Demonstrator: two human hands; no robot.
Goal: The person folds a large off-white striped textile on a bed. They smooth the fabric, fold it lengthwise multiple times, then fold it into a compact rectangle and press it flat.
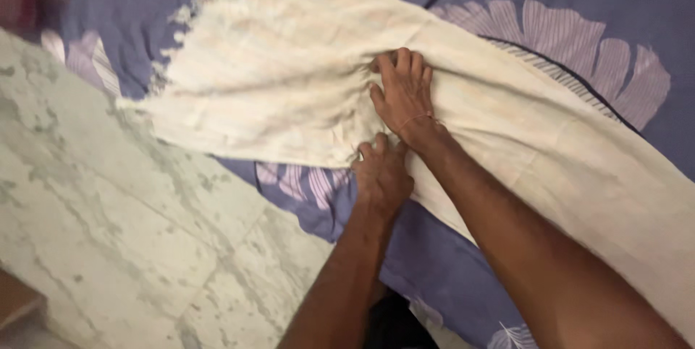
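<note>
1. Left hand [381,175] pinches the near edge of the cream fringed cloth [289,81], fingers curled, apparently gripping a fold.
2. Right hand [404,92] presses flat on the cloth, fingers spread.
3. The cloth lies across a purple leaf-print bedsheet [579,9], beside a marble floor [108,211].

A single head-worn camera looks steeply down from above the person's own arms, which enter from the near edge at the bottom right and reach away into the scene. The view sits close, so the left hand [382,174] and right hand [405,92] lie near the middle of the frame. It faces a bed with a purple leaf-print sheet [594,1] filling the far and right side, and pale marble floor [108,219] on the near left.
</note>
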